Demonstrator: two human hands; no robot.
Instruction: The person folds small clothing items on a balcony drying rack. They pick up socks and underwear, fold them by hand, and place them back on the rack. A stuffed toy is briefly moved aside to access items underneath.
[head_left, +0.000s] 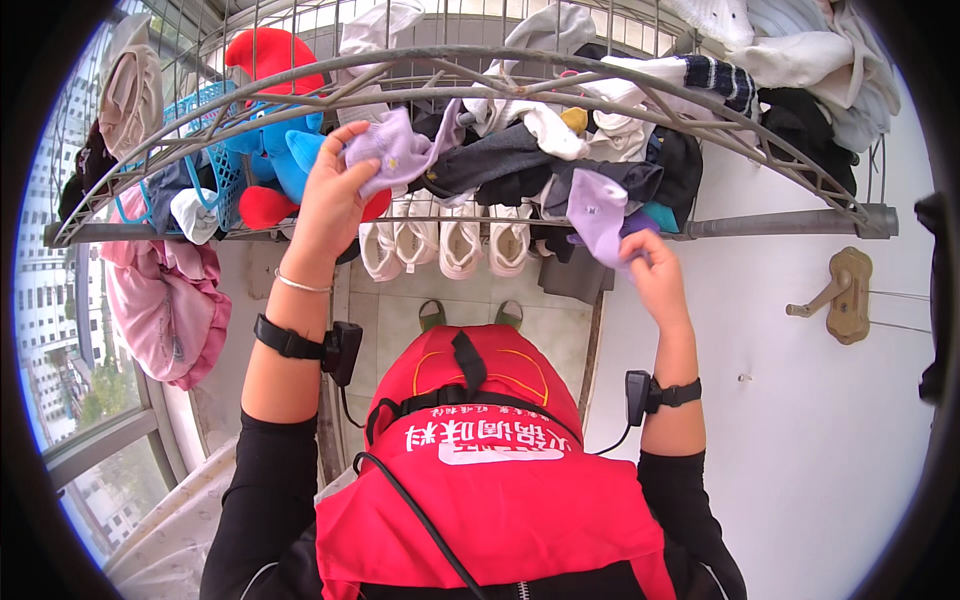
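Between the thumb and fingers of my left hand (337, 184) is a light purple sock (396, 154), held up in front of the metal wire rack (465, 94). My right hand (654, 274) pinches one end of another light purple sock (596, 210), whose other part reaches up to the rack. Behind and between the two hands lie dark grey socks (491, 157), a white sock (551, 129) and other socks on the rack. A darker purple piece of cloth (640, 223) shows beside the right-hand sock.
A blue plush toy with red parts (281, 142) and a blue plastic basket (221, 169) stand at the rack's left. Pink clothing (169, 300) hangs below. White shoes (460, 244) are under the middle. A hand crank (847, 295) is on the right wall.
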